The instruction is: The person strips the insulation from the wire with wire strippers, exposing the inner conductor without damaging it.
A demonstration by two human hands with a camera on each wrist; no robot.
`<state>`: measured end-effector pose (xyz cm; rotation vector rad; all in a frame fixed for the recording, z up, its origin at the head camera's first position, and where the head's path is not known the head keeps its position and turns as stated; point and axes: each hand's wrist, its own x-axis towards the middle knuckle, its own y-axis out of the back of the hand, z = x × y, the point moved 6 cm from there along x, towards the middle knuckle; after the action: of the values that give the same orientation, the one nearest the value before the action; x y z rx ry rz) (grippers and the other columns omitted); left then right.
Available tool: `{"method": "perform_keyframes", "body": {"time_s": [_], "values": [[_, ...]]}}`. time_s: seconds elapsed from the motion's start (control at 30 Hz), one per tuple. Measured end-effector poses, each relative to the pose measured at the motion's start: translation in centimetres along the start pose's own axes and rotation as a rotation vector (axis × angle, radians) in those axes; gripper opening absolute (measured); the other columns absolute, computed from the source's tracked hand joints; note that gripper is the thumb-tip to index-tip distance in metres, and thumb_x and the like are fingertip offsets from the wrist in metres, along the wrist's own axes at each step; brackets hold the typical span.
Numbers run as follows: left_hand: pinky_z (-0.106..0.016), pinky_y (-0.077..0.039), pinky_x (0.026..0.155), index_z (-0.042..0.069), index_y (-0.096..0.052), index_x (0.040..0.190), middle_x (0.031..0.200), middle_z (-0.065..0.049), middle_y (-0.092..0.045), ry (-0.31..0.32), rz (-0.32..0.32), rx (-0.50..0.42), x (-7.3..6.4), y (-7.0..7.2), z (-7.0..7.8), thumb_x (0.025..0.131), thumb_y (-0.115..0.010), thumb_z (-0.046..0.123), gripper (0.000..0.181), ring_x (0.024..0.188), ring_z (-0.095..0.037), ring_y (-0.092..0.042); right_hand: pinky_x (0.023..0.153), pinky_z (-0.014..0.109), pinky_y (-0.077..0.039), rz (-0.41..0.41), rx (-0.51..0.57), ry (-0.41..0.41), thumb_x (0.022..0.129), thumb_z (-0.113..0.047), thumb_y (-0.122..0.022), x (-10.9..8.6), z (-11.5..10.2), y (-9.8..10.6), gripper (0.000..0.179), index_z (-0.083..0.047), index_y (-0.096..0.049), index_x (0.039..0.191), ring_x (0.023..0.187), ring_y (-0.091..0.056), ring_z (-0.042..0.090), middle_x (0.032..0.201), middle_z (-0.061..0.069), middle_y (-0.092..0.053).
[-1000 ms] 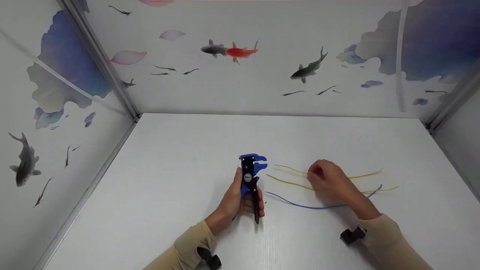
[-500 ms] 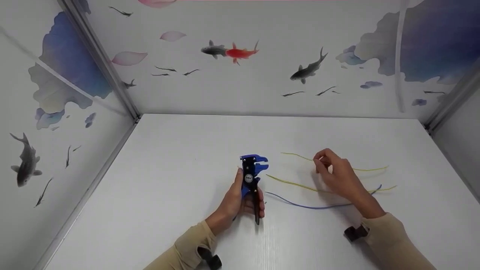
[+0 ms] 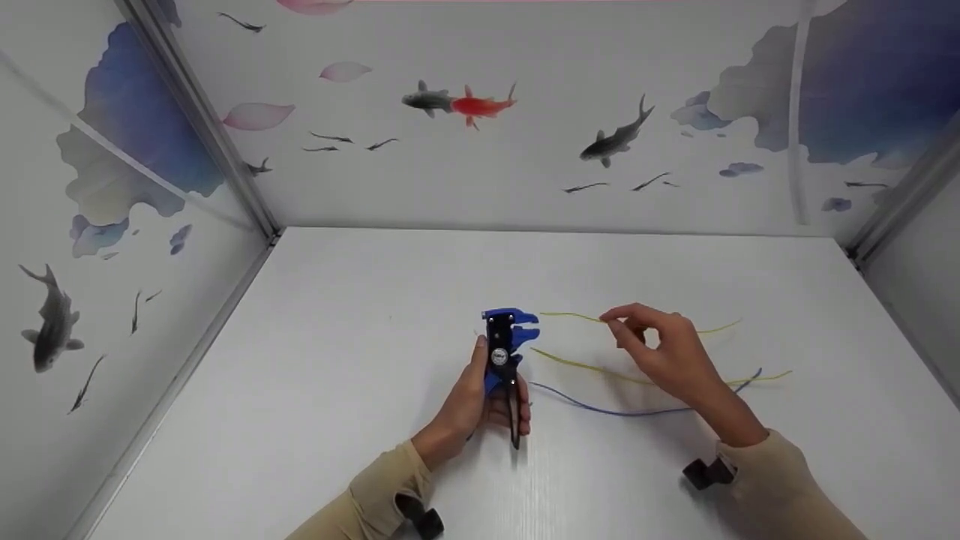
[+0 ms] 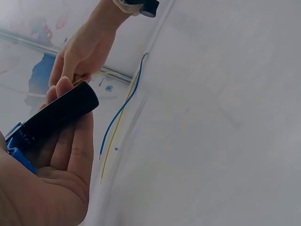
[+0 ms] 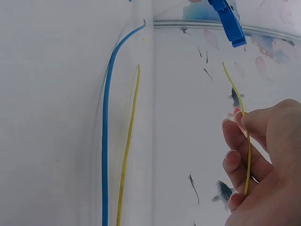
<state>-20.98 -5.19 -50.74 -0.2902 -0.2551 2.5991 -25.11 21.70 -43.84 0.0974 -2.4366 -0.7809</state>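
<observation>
My left hand (image 3: 469,397) grips the handles of a blue and black wire stripper (image 3: 500,352), held upright with its jaws facing right. Thumb and fingertips of my right hand (image 3: 667,349) pinch a thin yellow wire (image 3: 574,314) near its middle. Its left end points at the stripper's jaws, a short gap away, while its other end sticks out behind the hand. In the right wrist view the same wire (image 5: 248,150) runs across the palm below the stripper's blue jaw end. One dark handle (image 4: 63,110) fills the left palm in the left wrist view.
A second yellow wire (image 3: 585,365) and a blue wire (image 3: 622,414) lie on the white table (image 3: 360,300) under the right hand, crossing near their right ends. Printed wall panels (image 3: 480,165) enclose the table at the back and sides.
My right hand lifted the yellow wire away from the other wires, then carried it left towards the stripper's jaws. The left hand and wire stripper have hardly moved.
</observation>
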Motion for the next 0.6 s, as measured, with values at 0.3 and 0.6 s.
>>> {"method": "perform_keyframes", "body": {"time_s": [0.3,0.6], "values": [[-0.042,-0.068,0.076,-0.005,-0.067,0.104,0.084,-0.008,-0.076,-0.046,-0.016,0.020,-0.18,-0.05,0.40,0.105,-0.008,0.082,0.105,0.072,-0.021,-0.078,0.075,0.031,-0.033,0.042,0.017,0.049,0.100,-0.003,-0.076,-0.25,-0.66,0.15,0.032,-0.027,-0.083,0.118,0.068,-0.060,0.007,0.078,-0.013,-0.071],[-0.044,-0.068,0.079,-0.008,-0.065,0.106,0.084,-0.007,-0.076,-0.083,-0.031,0.020,-0.14,-0.09,0.73,0.106,-0.006,0.080,0.105,0.072,-0.021,-0.078,0.072,0.032,-0.029,0.068,0.067,0.139,0.096,0.005,-0.076,-0.26,-0.85,0.11,0.033,-0.020,-0.083,0.116,0.072,-0.056,0.007,0.079,-0.006,-0.073]]}}
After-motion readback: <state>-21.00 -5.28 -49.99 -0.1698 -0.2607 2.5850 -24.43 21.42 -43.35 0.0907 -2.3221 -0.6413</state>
